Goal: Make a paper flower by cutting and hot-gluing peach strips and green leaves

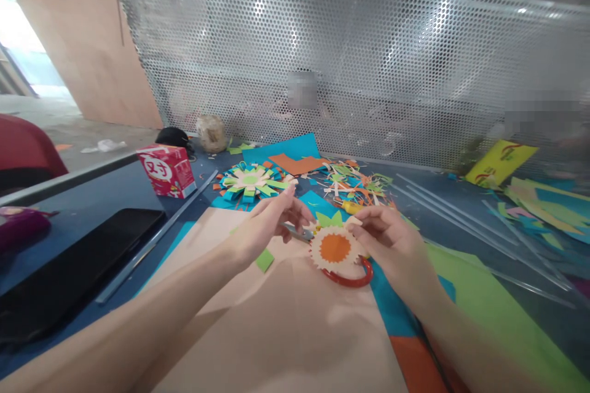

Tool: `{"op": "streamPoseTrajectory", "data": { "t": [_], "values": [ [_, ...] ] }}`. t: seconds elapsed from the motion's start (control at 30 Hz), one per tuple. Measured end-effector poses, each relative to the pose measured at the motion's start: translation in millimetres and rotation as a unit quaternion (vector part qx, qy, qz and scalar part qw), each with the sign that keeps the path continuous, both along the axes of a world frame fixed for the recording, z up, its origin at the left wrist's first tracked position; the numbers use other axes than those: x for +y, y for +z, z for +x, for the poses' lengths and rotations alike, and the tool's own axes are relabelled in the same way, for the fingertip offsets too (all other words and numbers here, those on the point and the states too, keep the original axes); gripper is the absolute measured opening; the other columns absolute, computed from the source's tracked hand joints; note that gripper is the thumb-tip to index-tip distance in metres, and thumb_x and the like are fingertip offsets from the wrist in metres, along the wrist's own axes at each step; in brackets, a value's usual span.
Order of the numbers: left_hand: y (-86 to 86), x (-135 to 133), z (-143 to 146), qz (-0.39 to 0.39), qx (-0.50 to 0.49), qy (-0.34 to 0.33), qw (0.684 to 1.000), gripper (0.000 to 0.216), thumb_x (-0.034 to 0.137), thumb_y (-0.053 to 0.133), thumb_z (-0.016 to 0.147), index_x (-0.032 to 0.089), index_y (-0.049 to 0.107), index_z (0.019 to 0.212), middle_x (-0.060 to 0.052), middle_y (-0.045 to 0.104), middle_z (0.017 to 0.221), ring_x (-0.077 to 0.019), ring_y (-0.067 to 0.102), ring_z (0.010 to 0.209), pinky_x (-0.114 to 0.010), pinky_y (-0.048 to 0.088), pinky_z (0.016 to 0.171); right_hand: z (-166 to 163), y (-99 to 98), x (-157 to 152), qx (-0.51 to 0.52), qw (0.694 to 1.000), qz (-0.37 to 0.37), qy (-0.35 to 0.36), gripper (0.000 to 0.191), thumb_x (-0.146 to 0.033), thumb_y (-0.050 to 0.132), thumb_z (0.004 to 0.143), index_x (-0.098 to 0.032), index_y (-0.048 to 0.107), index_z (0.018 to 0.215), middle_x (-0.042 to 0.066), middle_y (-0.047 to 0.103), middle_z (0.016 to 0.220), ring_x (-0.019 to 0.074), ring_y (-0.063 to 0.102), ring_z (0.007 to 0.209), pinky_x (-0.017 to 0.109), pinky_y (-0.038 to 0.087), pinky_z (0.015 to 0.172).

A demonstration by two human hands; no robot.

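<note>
A cream paper flower (316, 252) with a notched edge and an orange centre rests over red-handled scissors (350, 280). Green pointed paper leaves (330, 219) stick out behind it. My right hand (391, 239) is closed at the flower's upper right edge, thumb and fingertips pinching a small cream paper piece (354, 221). Over the scissor blades, to the left, my left hand (270, 224) has its thumb apart from loosely curled fingers, with nothing visible in them. A small green paper square (264, 260) lies below it on a large cream sheet (276, 331).
Farther back sit a layered fringed paper flower (251, 180), paper scraps (354, 184) and a yellow-handled tool (350, 206). A black phone (87, 264) and red box (167, 171) stand left; clear strips (461, 215) lie right. A perforated metal screen (322, 31) borders the table.
</note>
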State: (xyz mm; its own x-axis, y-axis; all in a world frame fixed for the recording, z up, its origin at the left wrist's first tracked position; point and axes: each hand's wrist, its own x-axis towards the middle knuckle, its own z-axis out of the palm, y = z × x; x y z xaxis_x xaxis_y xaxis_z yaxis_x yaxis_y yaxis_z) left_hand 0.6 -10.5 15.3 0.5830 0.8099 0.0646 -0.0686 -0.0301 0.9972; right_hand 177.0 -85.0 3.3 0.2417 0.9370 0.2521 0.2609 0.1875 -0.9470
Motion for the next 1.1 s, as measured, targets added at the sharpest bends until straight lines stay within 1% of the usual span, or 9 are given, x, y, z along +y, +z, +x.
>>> {"op": "streamPoseTrajectory", "data": {
  "t": [0.2, 0.37, 0.43, 0.5, 0.6, 0.67, 0.8, 0.93, 1.1],
  "values": [
    [20.1, -0.9, -10.5, -0.008, -0.179, 0.066, 0.982, 0.032, 0.029, 0.046, 0.079, 0.015, 0.042, 0.05, 0.002, 0.041, 0.053, -0.0088, 0.042, 0.052, -0.022, 0.033, 0.048, 6.4, -3.6, 7.5, 0.027, 0.999, 0.03, -0.018, 0.019, -0.031, 0.063, 0.069, -0.02, 0.05, 0.077, -0.002, 0.058, 0.067, 0.0101, 0.055, 0.062, 0.018, 0.046, 0.05],
    [35.5, 10.0, -25.5, 0.089, -0.349, 0.231, 0.904, 0.026, 0.021, 0.05, 0.078, 0.017, 0.044, 0.053, 0.004, 0.041, 0.052, -0.0064, 0.037, 0.046, -0.021, 0.03, 0.045, 16.0, -8.6, 16.9, 0.075, 0.995, 0.048, -0.046, 0.022, -0.034, 0.063, 0.068, -0.019, 0.05, 0.076, -0.006, 0.053, 0.059, 0.0065, 0.046, 0.045, 0.018, 0.045, 0.04],
    [28.2, 17.8, -24.9, 0.116, -0.316, 0.258, 0.905, 0.007, 0.019, 0.058, 0.073, 0.022, 0.053, 0.07, 0.005, 0.049, 0.058, -0.009, 0.044, 0.054, -0.023, 0.034, 0.05, 17.8, -8.6, 19.6, 0.095, 0.992, 0.059, -0.059, 0.023, -0.034, 0.064, 0.067, -0.019, 0.049, 0.076, -0.006, 0.053, 0.059, 0.006, 0.045, 0.044, 0.019, 0.046, 0.039],
    [15.3, 21.1, -18.6, 0.136, -0.249, 0.264, 0.922, 0.029, 0.016, 0.064, 0.064, 0.025, 0.052, 0.089, 0.004, 0.057, 0.074, -0.0117, 0.05, 0.062, -0.024, 0.036, 0.05, 17.4, -7.4, 20.7, 0.113, 0.99, 0.068, -0.049, 0.023, -0.033, 0.064, 0.066, -0.019, 0.049, 0.076, -0.006, 0.052, 0.06, 0.0062, 0.046, 0.044, 0.02, 0.048, 0.04],
    [-2.8, 13.3, -5.3, 0.159, -0.063, 0.135, 0.976, 0.041, 0.023, 0.064, 0.066, 0.021, 0.047, 0.103, -0.002, 0.055, 0.093, -0.0149, 0.053, 0.078, -0.027, 0.042, 0.061, 13.0, -4.0, 17.9, 0.112, 0.99, 0.089, -0.019, 0.02, -0.031, 0.063, 0.068, -0.019, 0.049, 0.078, -0.007, 0.053, 0.062, 0.0056, 0.046, 0.043, 0.02, 0.048, 0.041],
    [-8.8, 3.4, 0.5, 0.198, 0.003, 0.057, 0.979, 0.044, 0.025, 0.061, 0.069, 0.021, 0.043, 0.109, -0.006, 0.052, 0.101, -0.0174, 0.051, 0.089, -0.03, 0.043, 0.068, 8.7, -1.2, 13.3, 0.086, 0.991, 0.105, -0.011, 0.016, -0.029, 0.061, 0.07, -0.02, 0.05, 0.078, -0.005, 0.054, 0.064, 0.0056, 0.049, 0.048, 0.018, 0.047, 0.044],
    [-9.1, -11.3, 1.4, 0.29, 0.033, 0.001, 0.956, 0.04, 0.023, 0.058, 0.073, 0.022, 0.04, 0.109, -0.005, 0.049, 0.098, -0.0163, 0.049, 0.09, -0.03, 0.041, 0.074, 1.0, 3.0, 1.7, 0.041, 0.988, 0.15, -0.014, 0.011, -0.023, 0.06, 0.071, -0.02, 0.052, 0.077, -0.003, 0.058, 0.07, 0.0079, 0.056, 0.064, 0.017, 0.048, 0.056],
    [-5.3, -17.0, -1.6, 0.377, 0.034, 0.034, 0.925, 0.026, 0.021, 0.057, 0.073, 0.019, 0.045, 0.095, -0.003, 0.046, 0.084, -0.0137, 0.045, 0.078, -0.03, 0.04, 0.071, -3.1, 3.6, -8.0, 0.007, 0.979, 0.201, -0.021, 0.008, -0.018, 0.058, 0.073, -0.021, 0.052, 0.078, -0.002, 0.057, 0.072, 0.0085, 0.057, 0.064, 0.017, 0.049, 0.055],
    [5.6, -29.7, -3.9, 0.554, 0.0, 0.087, 0.828, 0.031, 0.014, 0.064, 0.062, 0.018, 0.048, 0.088, -0.003, 0.046, 0.08, -0.0145, 0.045, 0.077, -0.029, 0.042, 0.067, -4.2, 8.6, -18.0, -0.096, 0.936, 0.327, 0.091, 0.024, -0.002, 0.046, 0.075, -0.021, 0.051, 0.087, 0.001, 0.057, 0.077, 0.0146, 0.058, 0.079, 0.032, 0.05, 0.07]
  ]
}}
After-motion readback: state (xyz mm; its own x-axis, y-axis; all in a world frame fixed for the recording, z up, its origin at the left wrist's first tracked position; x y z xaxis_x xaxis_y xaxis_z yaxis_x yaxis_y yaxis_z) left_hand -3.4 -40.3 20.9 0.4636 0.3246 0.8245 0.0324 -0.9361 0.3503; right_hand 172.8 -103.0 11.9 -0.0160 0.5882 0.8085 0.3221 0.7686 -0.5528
